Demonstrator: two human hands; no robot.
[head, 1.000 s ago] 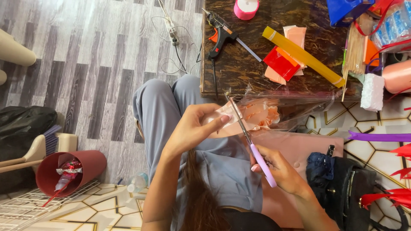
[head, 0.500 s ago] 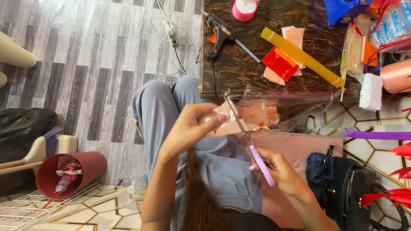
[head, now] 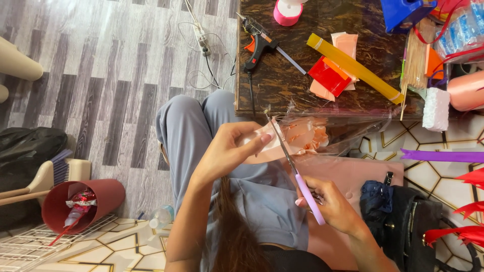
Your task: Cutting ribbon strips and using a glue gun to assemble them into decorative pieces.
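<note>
The glue gun [head: 259, 43], red card [head: 328, 75] and yellow strip [head: 355, 68] are crowding the tabletop [head: 275, 85]; its near-left part is lying free.

Below you: floor [head: 101, 75] of grey wood-look planks in alternating light and dark strips, evenly lit, soft shadows. Nearer you it gives way to pale tiling [head: 121, 242] with gold hexagonal lines. Ahead of you, dark marbled brown worktop [head: 282, 80], glossy, reflecting light. White power strip [head: 201, 43] with loose cable lies on the planks beside it. Far left: black bag [head: 30, 146], a brush [head: 55, 174], a dark red bin [head: 80, 201] tipped on its side, white wire rack [head: 30, 247].
</note>
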